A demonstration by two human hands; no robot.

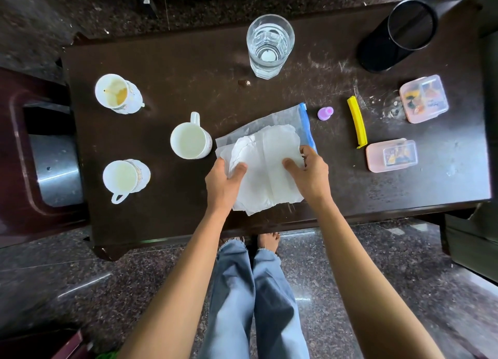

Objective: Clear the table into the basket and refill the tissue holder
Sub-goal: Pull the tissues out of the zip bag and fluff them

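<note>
Gripping tissues (265, 167) (three cups (188, 140), two boxes (392, 155))

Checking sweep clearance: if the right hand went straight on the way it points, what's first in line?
The right hand grips the tissues over the zip bag. Past the bag's blue edge, the water glass looks first in line, though the hand's height is unclear.

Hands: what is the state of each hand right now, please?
Left hand: pinches the left edge of the tissue stack.
Right hand: pinches its right edge.
</note>
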